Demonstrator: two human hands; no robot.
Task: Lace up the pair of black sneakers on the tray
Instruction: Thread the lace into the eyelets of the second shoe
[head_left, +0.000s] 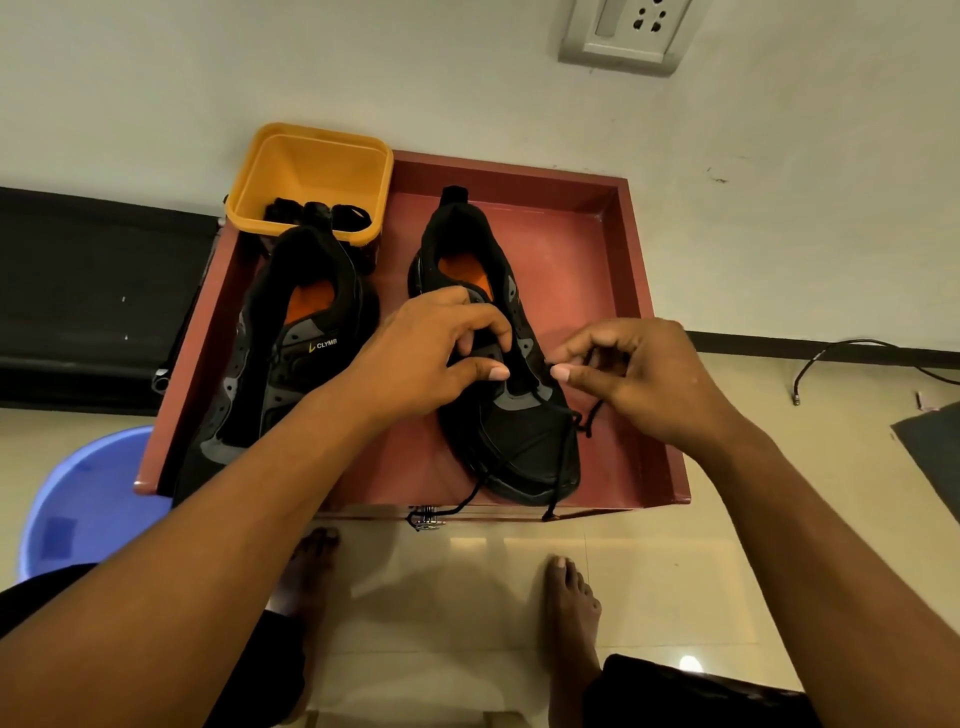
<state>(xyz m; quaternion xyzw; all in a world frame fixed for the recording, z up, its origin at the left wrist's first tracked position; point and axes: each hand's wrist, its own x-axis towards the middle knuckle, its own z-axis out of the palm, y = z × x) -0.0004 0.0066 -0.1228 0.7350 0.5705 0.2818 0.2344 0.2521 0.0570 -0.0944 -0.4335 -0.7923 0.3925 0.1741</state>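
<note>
Holding sneaker (498, 426) tongue in left hand (431, 353) grip | right hand (639, 374) grip pinched on lace (563, 460) | both over tray (597, 291)

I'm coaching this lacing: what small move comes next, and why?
Probably thread the lace, pinched in the right hand, through the next eyelet on the right sneaker; the left hand holds it steady, and only the lowest eyelets look laced.

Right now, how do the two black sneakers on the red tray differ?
The left black sneaker is unlaced and unheld. The right black sneaker has a black lace started; the left hand grips it, the right hand pinches the lace. Both have orange insoles.
</note>
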